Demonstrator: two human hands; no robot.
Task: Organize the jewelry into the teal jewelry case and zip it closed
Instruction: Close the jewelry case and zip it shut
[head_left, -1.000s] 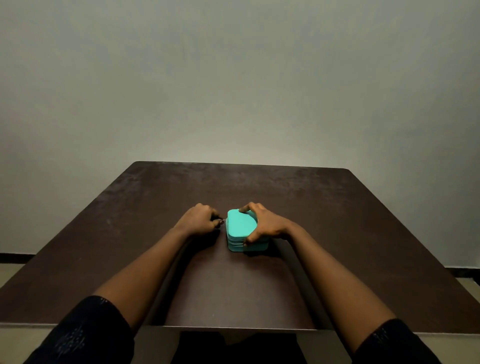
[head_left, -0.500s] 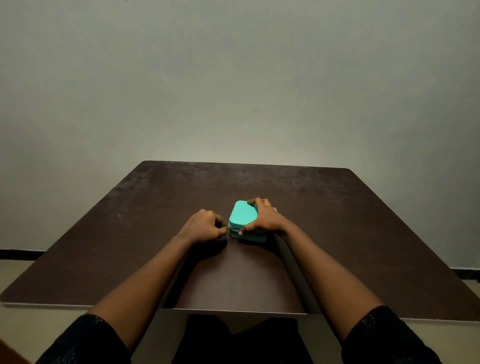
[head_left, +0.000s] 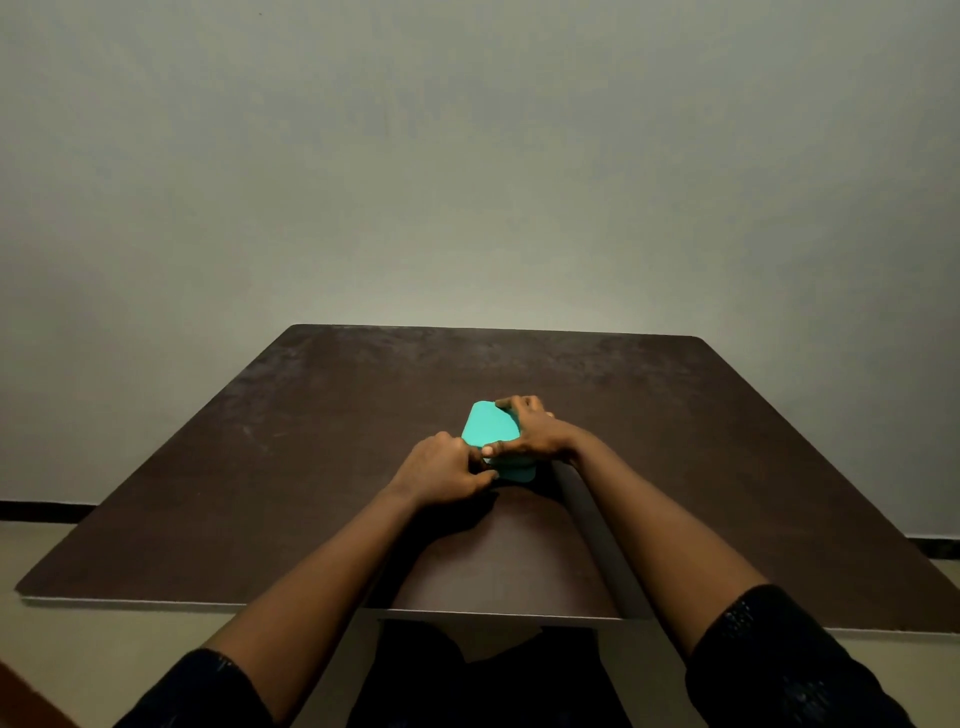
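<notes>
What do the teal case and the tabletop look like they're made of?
Teal jewelry case: probably faux leather or soft plastic over a stiff shell; matte, even colour, rounded corners, no gloss. Table: looks like dark brown laminate or veneered board; thin flat edge, dull sheen, pale scuffs toward the far side.

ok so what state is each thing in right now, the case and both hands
Case: lid down, on the table; zip too small to tell.
Right hand: clamped over the case's right side.
Left hand: fingers curled shut at the case's near left corner; zip pull not visible.
</notes>
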